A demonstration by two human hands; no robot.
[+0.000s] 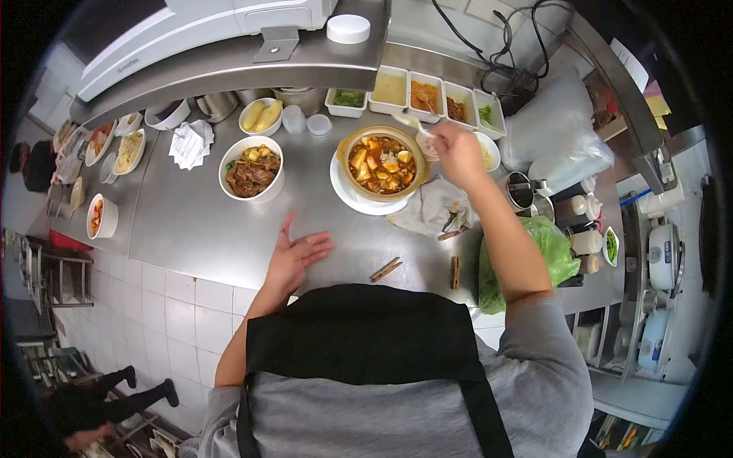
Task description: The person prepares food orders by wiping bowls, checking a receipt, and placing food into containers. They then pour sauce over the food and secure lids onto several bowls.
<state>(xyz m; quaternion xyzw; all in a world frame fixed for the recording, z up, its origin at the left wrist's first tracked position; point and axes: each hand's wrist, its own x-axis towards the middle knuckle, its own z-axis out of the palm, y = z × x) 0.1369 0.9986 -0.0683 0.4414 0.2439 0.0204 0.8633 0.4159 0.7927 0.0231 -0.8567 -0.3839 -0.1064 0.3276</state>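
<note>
Right grip (460, 155) holds a spoon (411, 121), long axis pointing left-forward.

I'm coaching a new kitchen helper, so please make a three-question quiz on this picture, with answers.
1. Which hand holds the pale utensil? A: left. B: right. C: neither.
2. Fill in: the clay pot stands on a white ____.
3. True or false: the bowl of meat stands to the right of the clay pot.

Key: 1. B, the right hand. 2. Plate. 3. False; the bowl of meat is to its left.
</note>
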